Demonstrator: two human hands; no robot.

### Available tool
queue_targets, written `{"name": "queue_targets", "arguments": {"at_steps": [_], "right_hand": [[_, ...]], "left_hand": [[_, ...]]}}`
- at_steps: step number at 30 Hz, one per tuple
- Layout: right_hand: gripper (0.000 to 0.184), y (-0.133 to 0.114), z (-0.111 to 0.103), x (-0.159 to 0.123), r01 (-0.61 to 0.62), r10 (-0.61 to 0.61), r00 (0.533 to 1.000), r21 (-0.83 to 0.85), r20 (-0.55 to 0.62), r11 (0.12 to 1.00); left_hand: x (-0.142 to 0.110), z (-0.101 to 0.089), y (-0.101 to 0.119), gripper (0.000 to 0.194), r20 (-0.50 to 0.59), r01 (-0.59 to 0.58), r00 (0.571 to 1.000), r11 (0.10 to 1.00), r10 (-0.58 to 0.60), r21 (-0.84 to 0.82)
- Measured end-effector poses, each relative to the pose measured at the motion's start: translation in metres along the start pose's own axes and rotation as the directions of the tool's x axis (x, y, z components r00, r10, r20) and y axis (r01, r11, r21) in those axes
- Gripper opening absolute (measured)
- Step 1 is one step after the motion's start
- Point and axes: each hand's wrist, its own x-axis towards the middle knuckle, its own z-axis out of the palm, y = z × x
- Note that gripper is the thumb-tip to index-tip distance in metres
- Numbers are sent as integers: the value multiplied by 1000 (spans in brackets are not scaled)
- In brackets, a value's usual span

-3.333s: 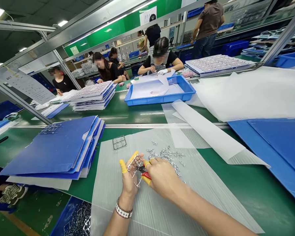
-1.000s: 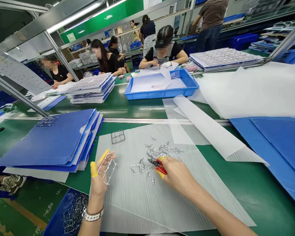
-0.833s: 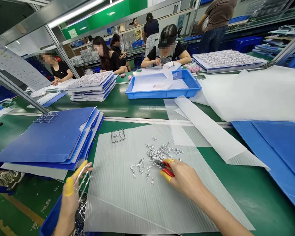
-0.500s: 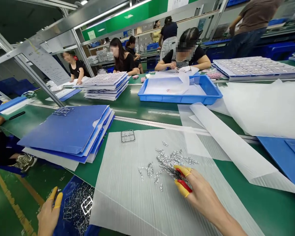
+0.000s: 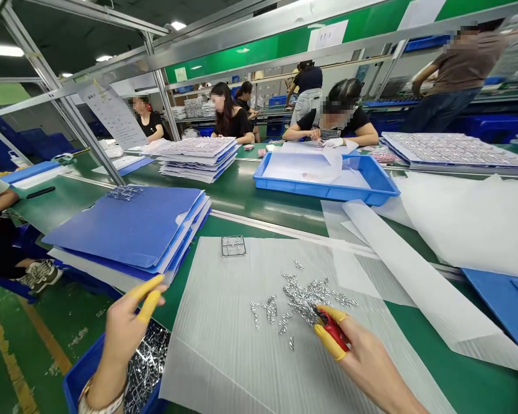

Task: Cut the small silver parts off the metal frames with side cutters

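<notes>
My right hand [image 5: 362, 345] wears yellow finger covers and is closed around red-handled nippers [image 5: 335, 332]. The tips of the nippers are at the near edge of a pile of small shiny metal-looking parts [image 5: 304, 296], which lies on a sheet of white foam [image 5: 216, 339]. My left hand [image 5: 132, 319], also with yellow finger covers, hangs above a blue bin [image 5: 74, 376] left of the sheet. Its thumb and forefinger are apart, and I see nothing between them. Silvery frame scraps [image 5: 149, 359] fill the bin. A small square frame with parts [image 5: 233, 246] lies at the sheet's far left corner.
A stack of blue and white sheets [image 5: 125, 230] stands on the left, with shiny frames [image 5: 125, 192] on top. Beyond the rail are a blue tray [image 5: 323, 188] and loaded stacks [image 5: 198, 158]. Rolled white foam [image 5: 418, 282] lies right. Several people work across the table.
My left hand has risen from beside the bin, up and to the right, with its fingers apart. My right hand stays by the pile with the nippers. The view has shifted slightly.
</notes>
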Motion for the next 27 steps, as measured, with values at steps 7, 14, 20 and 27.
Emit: {"name": "queue_targets", "arguments": {"at_steps": [7, 14, 20, 27], "right_hand": [[29, -21, -3, 3, 37, -37, 999, -75, -3, 997], [33, 7, -13, -16, 40, -38, 999, -239, 9, 970], [41, 34, -9, -19, 163, -168, 986, -269, 3, 949], [40, 30, -2, -10, 188, -180, 982, -231, 56, 955]], "left_hand": [[73, 168, 47, 68, 438, -337, 897, 727, 55, 599], [101, 232, 35, 77, 517, -351, 848, 610, -115, 710], [109, 231, 27, 78, 520, -342, 833, 562, -189, 753], [111, 244, 30, 82, 514, -285, 829, 626, -219, 726]]}}
